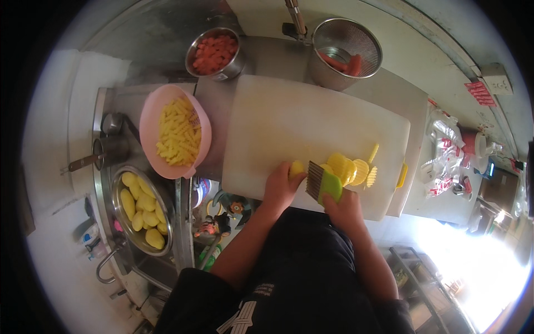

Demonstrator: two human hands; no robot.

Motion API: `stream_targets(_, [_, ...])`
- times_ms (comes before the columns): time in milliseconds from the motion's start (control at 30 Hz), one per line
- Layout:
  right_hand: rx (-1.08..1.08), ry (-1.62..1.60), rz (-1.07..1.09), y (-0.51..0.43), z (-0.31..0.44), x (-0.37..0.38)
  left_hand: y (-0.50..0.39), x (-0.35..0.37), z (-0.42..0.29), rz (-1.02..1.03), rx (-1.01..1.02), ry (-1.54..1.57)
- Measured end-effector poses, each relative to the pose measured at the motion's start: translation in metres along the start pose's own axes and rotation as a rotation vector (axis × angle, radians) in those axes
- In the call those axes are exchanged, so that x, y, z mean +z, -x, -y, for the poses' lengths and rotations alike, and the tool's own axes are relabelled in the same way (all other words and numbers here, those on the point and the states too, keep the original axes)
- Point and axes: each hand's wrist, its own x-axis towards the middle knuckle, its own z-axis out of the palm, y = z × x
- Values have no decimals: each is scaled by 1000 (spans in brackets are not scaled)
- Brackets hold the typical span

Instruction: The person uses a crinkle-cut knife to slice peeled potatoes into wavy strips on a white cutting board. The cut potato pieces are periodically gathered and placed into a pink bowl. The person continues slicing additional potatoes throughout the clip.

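My left hand (284,183) holds a piece of peeled potato (296,168) near the front edge of a white cutting board (275,121). Just to its right, my right hand (343,205) grips the green handle of a crinkle cutter (330,187), whose wavy metal blade stands beside the potato piece. Ridged potato slices (343,167) lean together to the right of the blade, with a single crinkle-cut strip (373,153) behind them. Left of the board, a pink plastic bowl (149,137) holds many crinkle-cut potato strips (177,133).
A steel container (238,67) of cubed red-orange food and a mesh strainer (369,46) with carrot-like pieces stand behind the board. At left, a steel bowl (121,227) of whole peeled potatoes sits by a sink faucet (102,267). Plastic bags (444,154) lie at right.
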Motion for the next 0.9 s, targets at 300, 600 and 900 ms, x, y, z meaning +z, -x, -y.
stream_targets(300, [27,14,-18,2,4,15,1,11,2,42,242,-220])
stream_targets(600, [-111,173,-101,12,21,1,-10,34,9,-34,453,-386])
stream_targets(900, [-152,134,-2,3,22,-4,-9,26,6,-9,360,-347])
